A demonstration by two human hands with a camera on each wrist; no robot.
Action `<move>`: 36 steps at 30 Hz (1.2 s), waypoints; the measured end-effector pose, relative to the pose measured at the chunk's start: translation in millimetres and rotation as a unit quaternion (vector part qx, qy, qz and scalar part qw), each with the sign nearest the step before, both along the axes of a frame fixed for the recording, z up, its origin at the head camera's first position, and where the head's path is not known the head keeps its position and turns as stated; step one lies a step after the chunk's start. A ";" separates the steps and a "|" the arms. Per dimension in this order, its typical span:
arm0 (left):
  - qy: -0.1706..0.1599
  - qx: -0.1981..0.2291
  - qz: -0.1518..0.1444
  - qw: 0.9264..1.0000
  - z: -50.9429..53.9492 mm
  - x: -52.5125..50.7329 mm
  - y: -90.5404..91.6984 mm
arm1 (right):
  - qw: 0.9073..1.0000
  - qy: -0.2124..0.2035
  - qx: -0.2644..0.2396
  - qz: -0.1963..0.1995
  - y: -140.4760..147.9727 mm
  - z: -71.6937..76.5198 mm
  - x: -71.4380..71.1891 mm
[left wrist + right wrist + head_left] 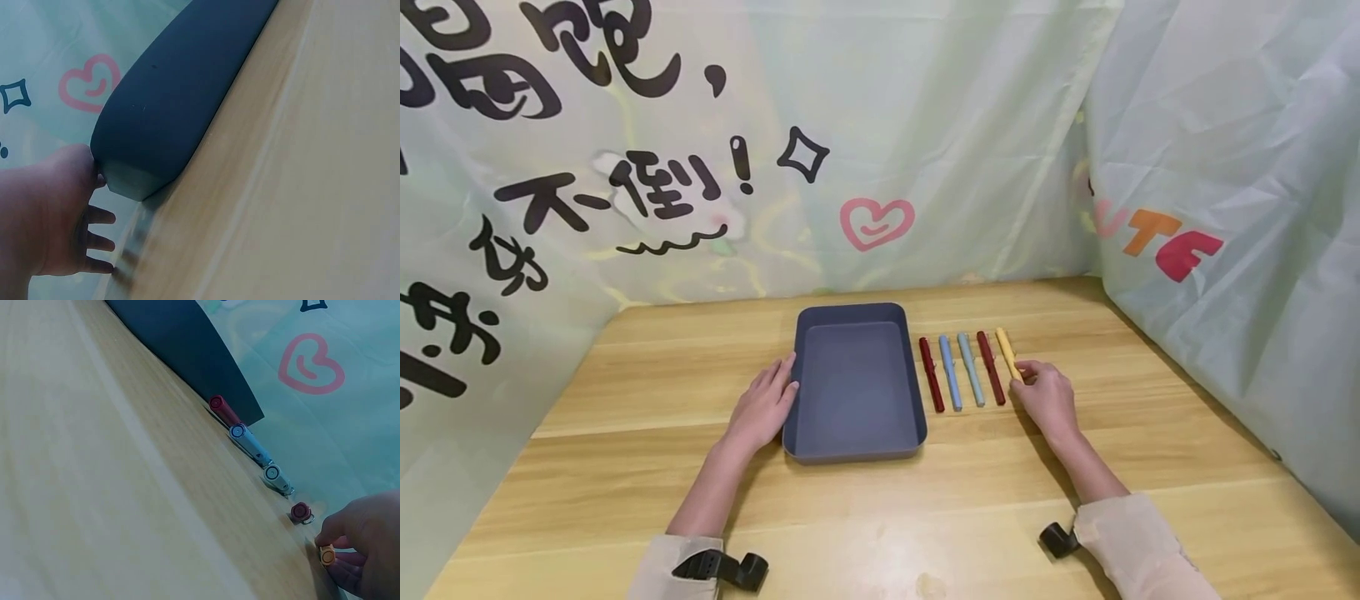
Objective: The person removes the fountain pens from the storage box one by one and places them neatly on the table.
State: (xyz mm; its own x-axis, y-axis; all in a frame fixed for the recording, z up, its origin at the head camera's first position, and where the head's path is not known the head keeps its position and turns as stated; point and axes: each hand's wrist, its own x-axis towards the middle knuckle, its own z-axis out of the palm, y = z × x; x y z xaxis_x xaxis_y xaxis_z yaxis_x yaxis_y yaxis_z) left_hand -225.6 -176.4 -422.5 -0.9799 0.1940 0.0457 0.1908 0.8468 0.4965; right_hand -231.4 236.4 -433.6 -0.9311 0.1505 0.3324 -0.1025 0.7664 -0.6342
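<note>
A dark grey-blue rectangular tray (853, 456) lies on the table, with bare floor visible inside its low walls. My left hand (765, 402) rests against the tray's left side, fingers fairly straight; the left wrist view shows this hand (47, 215) beside the tray's corner (175, 94). To the right of the tray lie capped pens in a row: a dark red pen (932, 375), a blue pen (951, 372), a pale teal pen (971, 369), another dark red pen (991, 367) and a yellow pen (1006, 346). Between thumb and fingers, my right hand (1047, 398) pinches the yellow pen near its lower end.
The wooden table (880, 533) is bounded behind by a pale printed curtain (970, 167) with lettering and a pink heart. Another curtain (1240, 333) runs along the right side. A black wrist camera (1058, 540) sits by the right sleeve.
</note>
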 end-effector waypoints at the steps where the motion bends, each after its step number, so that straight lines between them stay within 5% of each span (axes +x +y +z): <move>1: 0.001 0.000 0.000 1.000 0.0 0.0 0.0 | 1.000 0.002 0.000 0.001 -0.1 0.5 0.1; 15: 0.006 -0.008 -0.003 1.000 4.7 -6.1 2.5 | 1.000 0.006 0.003 0.005 2.2 5.2 -3.8; 26: 0.013 0.004 -0.012 1.000 0.8 -8.2 6.0 | 0.999 -0.037 0.004 0.005 7.5 9.9 -3.3; 31: 0.009 0.010 -0.010 1.000 3.3 -8.8 3.8 | 0.999 -0.053 0.001 0.012 10.1 25.4 -3.1; 36: 0.026 -0.002 -0.004 1.000 17.5 -7.4 1.3 | 0.999 -0.033 0.020 0.033 12.7 46.9 -6.4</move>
State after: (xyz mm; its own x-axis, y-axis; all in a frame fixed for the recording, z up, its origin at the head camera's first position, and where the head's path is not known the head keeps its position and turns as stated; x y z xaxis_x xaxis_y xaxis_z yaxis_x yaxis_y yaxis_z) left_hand -233.0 -175.0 -405.0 -0.9745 0.2029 0.0954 0.2236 0.8473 0.4818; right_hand -237.9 249.0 -386.7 -0.9588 0.0765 0.2737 -0.1115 0.7846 -0.6099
